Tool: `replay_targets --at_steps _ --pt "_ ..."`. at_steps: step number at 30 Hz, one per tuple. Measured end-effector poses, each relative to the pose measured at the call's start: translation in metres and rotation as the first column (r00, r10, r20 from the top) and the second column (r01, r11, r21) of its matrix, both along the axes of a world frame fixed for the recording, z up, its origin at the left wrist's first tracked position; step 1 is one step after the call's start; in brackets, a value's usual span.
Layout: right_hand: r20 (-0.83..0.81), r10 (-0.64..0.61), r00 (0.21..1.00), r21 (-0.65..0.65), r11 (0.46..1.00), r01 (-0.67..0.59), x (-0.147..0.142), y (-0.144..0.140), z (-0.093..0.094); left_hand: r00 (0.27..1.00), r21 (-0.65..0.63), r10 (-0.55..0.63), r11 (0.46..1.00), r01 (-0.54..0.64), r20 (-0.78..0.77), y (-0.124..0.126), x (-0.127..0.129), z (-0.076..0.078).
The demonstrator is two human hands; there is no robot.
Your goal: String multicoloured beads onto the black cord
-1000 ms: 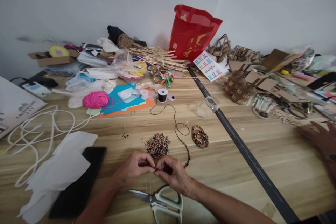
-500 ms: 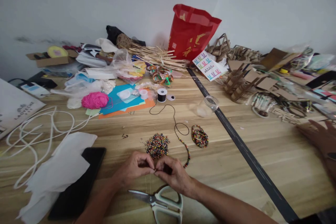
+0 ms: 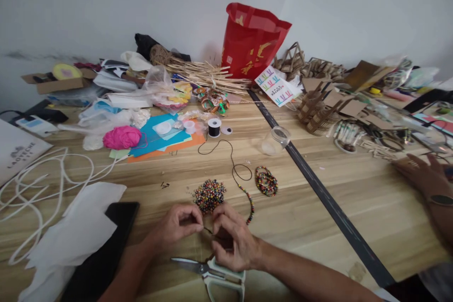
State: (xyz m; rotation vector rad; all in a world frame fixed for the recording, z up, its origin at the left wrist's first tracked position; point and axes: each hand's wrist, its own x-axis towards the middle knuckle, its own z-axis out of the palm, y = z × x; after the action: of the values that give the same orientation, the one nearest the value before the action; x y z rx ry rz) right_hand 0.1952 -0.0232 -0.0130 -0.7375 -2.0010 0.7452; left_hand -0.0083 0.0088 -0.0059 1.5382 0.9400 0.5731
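**Both hands pinched at black cord, front of counter**

Left hand and right hand: each grip pressed together on the thin black cord (bead between fingertips too small to confirm). Cord runs past a bead pile to a black spool. Scissors lie just beneath. Counter: another person's hand rests far right.

A pale wooden table fills the room's foreground, with a dark seam running across it on the diagonal. Behind it stands a plain white wall, softly and evenly lit.
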Motion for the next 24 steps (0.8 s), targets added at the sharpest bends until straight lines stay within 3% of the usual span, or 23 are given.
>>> replay_targets --at_steps 5,12,16,20,24 --pt "0.035 0.038 0.999 0.159 0.986 -0.044 -0.001 -0.002 -0.002 0.996 0.035 -0.055 0.998 0.053 0.066 0.000 -0.005 -0.005" --pt "0.050 0.128 0.990 0.121 0.984 -0.134 -0.004 0.001 -0.014 0.973 0.072 -0.120 0.992 0.108 0.197 0.001 -0.007 -0.004" --pt "0.077 0.069 0.995 0.118 0.990 -0.078 0.002 0.003 -0.014 0.959 0.079 -0.101 0.993 0.083 0.263 0.004 -0.006 0.000" --pt "0.072 0.060 0.996 -0.109 0.993 -0.052 0.018 0.010 -0.004 0.958 0.093 -0.068 0.995 0.044 0.280 0.005 -0.005 -0.001" --pt "-0.080 -0.007 0.997 -0.320 0.947 -0.019 0.028 0.021 0.007 0.962 0.104 -0.078 0.993 0.052 0.262 0.003 -0.005 -0.003"
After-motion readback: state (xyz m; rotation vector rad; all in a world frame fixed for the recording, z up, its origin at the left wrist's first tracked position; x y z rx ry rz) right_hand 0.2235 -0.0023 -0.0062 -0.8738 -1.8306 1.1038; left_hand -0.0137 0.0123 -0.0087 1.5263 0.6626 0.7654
